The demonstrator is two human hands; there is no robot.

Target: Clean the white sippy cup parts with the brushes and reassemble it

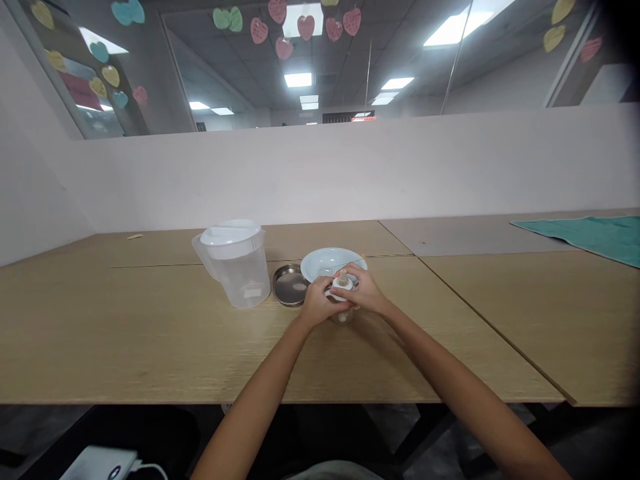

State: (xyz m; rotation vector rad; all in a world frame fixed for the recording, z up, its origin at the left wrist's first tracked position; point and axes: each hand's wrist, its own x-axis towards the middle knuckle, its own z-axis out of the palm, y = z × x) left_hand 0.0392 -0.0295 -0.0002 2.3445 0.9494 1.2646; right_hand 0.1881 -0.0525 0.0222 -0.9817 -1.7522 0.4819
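Both hands meet around a small bottle or jar (343, 318) with a white ring-shaped top and a beige tip, just in front of a pale blue bowl (320, 257). My left hand (320, 303) has its fingers on the left side of the white top. From the right, my right hand (365, 290) curls its fingers around the same top. Much of the bottle is hidden behind the fingers. Left of the bowl lies a round, shallow metal dish (289, 285), its right edge close to my left hand.
A clear plastic pitcher (245, 273) with a white lid stands left of the metal dish. A green cloth (590, 233) lies at the far right of the wooden table (150, 333). Behind the table rises a white wall (320, 173) with windows above.
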